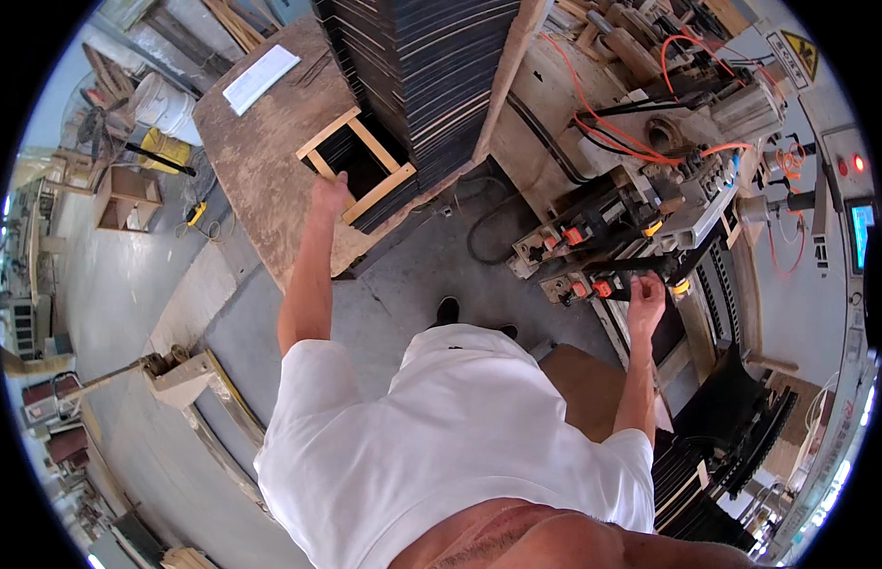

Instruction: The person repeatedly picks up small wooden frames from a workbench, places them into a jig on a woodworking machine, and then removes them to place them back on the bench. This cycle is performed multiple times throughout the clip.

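A small light-wood frame lies on top of a short stack of black pieces on the brown board table. My left hand is closed on the near left bar of this frame, my arm stretched forward. At the right, my right hand is at the machine, its fingers bent and pinched at a dark strip that lies across it. The fingertips partly hide the spot where they meet the strip. Red-tipped clamps sit just left of that hand.
A tall stack of black slats rises behind the wooden frame. A white sheet lies on the table's far left. Orange hoses run over the machine; a lit screen stands far right. A brown board is by my right side.
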`<state>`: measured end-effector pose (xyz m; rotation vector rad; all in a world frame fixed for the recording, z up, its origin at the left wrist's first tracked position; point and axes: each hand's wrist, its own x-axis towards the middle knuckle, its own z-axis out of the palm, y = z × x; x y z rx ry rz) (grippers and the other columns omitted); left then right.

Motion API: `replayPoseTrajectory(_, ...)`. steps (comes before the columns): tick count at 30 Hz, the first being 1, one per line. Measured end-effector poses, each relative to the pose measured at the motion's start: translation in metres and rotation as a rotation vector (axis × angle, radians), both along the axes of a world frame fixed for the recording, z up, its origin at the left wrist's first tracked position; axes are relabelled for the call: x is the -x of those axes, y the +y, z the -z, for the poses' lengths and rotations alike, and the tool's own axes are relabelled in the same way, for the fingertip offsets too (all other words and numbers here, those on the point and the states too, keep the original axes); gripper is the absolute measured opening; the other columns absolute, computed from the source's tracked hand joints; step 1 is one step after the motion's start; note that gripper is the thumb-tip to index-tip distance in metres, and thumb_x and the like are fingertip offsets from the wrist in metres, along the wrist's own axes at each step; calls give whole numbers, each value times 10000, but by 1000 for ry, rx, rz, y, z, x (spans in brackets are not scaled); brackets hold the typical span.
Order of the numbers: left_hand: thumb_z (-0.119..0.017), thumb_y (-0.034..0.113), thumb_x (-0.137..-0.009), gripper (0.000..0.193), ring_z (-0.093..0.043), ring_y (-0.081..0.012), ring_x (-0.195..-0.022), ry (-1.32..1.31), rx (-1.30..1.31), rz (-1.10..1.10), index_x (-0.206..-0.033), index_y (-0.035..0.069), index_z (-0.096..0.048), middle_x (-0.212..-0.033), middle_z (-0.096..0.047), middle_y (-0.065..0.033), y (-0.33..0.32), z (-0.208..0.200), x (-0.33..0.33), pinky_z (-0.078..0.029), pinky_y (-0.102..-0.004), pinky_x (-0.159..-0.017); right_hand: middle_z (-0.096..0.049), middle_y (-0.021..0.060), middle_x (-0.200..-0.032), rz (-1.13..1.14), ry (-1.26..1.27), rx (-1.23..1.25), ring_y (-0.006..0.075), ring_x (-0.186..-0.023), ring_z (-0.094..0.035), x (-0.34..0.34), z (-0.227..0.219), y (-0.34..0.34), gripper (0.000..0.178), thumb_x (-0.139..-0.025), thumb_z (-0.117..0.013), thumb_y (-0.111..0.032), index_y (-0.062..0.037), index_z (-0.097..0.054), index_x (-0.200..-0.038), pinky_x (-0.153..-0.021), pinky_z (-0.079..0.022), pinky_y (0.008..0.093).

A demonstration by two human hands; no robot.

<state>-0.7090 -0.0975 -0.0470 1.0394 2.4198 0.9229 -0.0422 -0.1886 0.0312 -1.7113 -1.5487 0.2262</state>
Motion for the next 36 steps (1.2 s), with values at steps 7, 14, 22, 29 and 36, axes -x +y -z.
replayPoseTrajectory(7, -607, 486, -871, 594, -651, -294, -892, -172, 100, 91, -1002, -93, -643, -947, -681, -210, -19, 37, 47, -482, -402, -826, -633, 130, -995, 36, 262, 150, 243, -881, -637, 24, 33, -26, 193, -845, -700, -121, 19, -630, -958, -758, -502, 318)
replayPoseTrajectory(14, -676, 501, -831, 709, -406, -383, -1309, 705, -99, 362, -1292, -22, -544, -1249, -591, -229, -26, -26, -60, -307, -544, -1085, -625, 134, -1124, 167, 71, 120, 289, -850, -681, 8, -33, -77, 158, -839, -687, -95, 0, -631, -951, -732, -555, 348)
replayPoseTrajectory(22, -700, 368, -844, 500, -641, -360, -992, 619, 222, 649, -1211, 38, -617, -1043, -686, -197, -20, -27, -84, -287, -543, -1098, -629, 117, -1151, 428, -161, 29, 315, -923, -659, -73, -101, -177, 121, -842, -668, -123, -50, -633, -931, -771, -542, 386)
replayPoseTrajectory(29, -661, 416, -849, 561, -588, -390, -1080, 890, 209, 467, -1238, 20, -580, -1206, -611, -208, -25, -23, -102, -364, -595, -989, -633, 138, -1070, 958, -546, 203, 341, -973, -615, -173, -158, -315, 171, -813, -699, -197, -68, -637, -906, -802, -508, 424)
replayPoseTrajectory(36, -694, 131, -788, 433, -591, -391, -1083, 544, -223, 670, -1156, -74, -594, -1157, -620, -257, -64, -43, -244, -456, -433, -959, -658, 145, -887, 1031, -102, 402, 337, -839, -635, -199, -137, -444, 250, -859, -661, -240, -42, -600, -999, -720, -480, 421)
